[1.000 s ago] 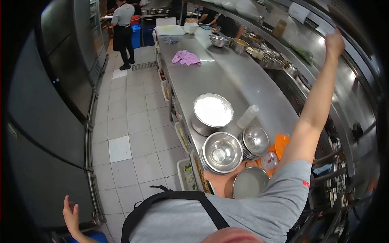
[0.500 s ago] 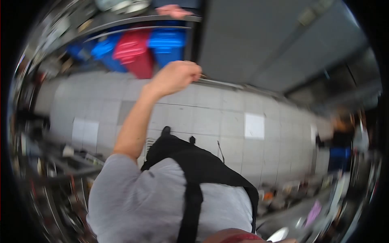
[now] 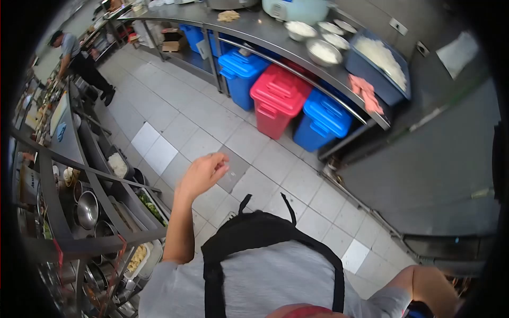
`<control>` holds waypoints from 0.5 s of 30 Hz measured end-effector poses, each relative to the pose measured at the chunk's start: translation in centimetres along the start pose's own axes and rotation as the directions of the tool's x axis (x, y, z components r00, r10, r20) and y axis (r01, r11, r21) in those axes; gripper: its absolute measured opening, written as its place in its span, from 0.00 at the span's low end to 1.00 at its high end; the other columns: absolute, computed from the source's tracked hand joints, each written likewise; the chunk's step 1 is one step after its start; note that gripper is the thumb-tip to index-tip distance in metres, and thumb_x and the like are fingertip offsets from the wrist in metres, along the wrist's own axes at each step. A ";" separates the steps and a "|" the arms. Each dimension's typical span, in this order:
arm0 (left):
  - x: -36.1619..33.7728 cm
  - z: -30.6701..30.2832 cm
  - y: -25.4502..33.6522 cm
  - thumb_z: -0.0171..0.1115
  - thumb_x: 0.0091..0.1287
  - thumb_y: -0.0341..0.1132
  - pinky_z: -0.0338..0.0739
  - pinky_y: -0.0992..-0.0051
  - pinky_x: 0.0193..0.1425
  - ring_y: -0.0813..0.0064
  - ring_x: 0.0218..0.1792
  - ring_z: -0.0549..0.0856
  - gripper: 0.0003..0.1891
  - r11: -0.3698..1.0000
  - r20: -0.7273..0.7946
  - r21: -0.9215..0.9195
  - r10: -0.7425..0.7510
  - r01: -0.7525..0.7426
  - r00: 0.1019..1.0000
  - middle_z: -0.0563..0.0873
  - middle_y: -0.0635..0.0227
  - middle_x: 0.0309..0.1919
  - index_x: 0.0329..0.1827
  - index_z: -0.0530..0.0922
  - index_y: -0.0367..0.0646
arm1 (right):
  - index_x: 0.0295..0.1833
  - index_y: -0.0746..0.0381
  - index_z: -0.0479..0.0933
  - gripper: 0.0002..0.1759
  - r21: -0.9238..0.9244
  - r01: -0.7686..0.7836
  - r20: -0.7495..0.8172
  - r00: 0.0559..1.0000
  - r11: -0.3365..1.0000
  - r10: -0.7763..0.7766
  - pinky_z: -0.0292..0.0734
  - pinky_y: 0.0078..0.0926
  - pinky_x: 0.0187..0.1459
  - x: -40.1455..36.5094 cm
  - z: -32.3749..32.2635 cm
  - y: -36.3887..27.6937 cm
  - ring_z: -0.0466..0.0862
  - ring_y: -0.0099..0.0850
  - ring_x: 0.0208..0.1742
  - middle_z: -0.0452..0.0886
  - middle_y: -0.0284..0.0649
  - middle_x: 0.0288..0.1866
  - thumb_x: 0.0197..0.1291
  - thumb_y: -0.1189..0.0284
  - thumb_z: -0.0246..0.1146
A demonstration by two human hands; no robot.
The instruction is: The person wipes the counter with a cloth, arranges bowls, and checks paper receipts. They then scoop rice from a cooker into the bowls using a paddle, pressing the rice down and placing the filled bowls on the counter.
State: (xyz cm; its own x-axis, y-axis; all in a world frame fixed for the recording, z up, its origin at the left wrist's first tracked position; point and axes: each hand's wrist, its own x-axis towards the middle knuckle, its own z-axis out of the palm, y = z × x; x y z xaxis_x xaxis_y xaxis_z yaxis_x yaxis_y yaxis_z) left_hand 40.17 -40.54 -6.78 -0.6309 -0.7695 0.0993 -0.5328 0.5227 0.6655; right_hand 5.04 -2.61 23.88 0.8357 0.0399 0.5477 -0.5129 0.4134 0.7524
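My left hand (image 3: 204,174) is raised over the tiled floor (image 3: 185,122), in front of my body. Its fingers are loosely curled, with a gap between them and the thumb, and nothing shows in it. Only the bent right arm (image 3: 424,289) is visible at the lower right; my right hand is out of the picture. Beyond my left hand, lidded blue (image 3: 245,71) and red (image 3: 280,95) bins and another blue bin (image 3: 323,119) stand under a steel counter (image 3: 196,13).
On the counter are bowls of white food (image 3: 323,53), a grey-blue tub (image 3: 366,79) and a pink cloth (image 3: 365,91). Metal shelving (image 3: 101,180) with bowls and trays runs along the left. A co-worker (image 3: 79,58) stands at the upper left. A large steel unit (image 3: 424,175) fills the right.
The view has turned left, bringing the co-worker, the counter and the left shelving into clear sight. My left hand has come lower and nearer, its fingers looser. My right arm now shows.
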 end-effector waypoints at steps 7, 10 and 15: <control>3.1 -4.5 -14.1 0.60 0.60 0.36 0.75 0.72 0.37 0.69 0.33 0.81 0.14 0.918 0.042 0.017 -0.397 0.396 0.917 0.82 0.63 0.32 0.46 0.75 0.39 | 0.47 0.70 0.71 0.21 0.431 -0.450 0.237 0.893 0.782 0.383 0.71 0.26 0.30 -4.4 28.3 -13.2 0.76 0.32 0.30 0.76 0.43 0.30 0.61 0.60 0.56; 2.3 -3.1 -26.9 0.59 0.62 0.36 0.75 0.75 0.36 0.73 0.32 0.81 0.15 0.720 0.026 -0.537 -0.507 0.440 0.861 0.81 0.66 0.33 0.48 0.74 0.37 | 0.38 0.70 0.76 0.10 0.368 -0.809 0.567 0.586 0.459 0.578 0.71 0.22 0.37 -8.7 39.4 -20.3 0.76 0.25 0.35 0.77 0.38 0.32 0.62 0.74 0.53; -10.6 1.1 -41.8 0.54 0.61 0.33 0.70 0.73 0.23 0.77 0.21 0.77 0.10 0.428 -0.275 -0.597 -0.904 0.679 0.328 0.78 0.65 0.25 0.40 0.74 0.36 | 0.45 0.67 0.75 0.10 0.296 -0.947 0.933 0.315 -0.129 -0.175 0.69 0.17 0.41 -15.8 61.6 -31.7 0.74 0.20 0.37 0.76 0.32 0.34 0.58 0.75 0.58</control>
State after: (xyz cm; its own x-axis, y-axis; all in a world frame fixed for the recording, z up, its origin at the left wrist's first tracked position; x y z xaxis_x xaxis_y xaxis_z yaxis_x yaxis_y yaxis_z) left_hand 68.53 -53.80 -36.46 0.4296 -0.8259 -0.3652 -0.3198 -0.5173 0.7938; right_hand -4.02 -72.38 13.88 0.1700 -0.9082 0.3826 -0.7832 -0.3601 -0.5069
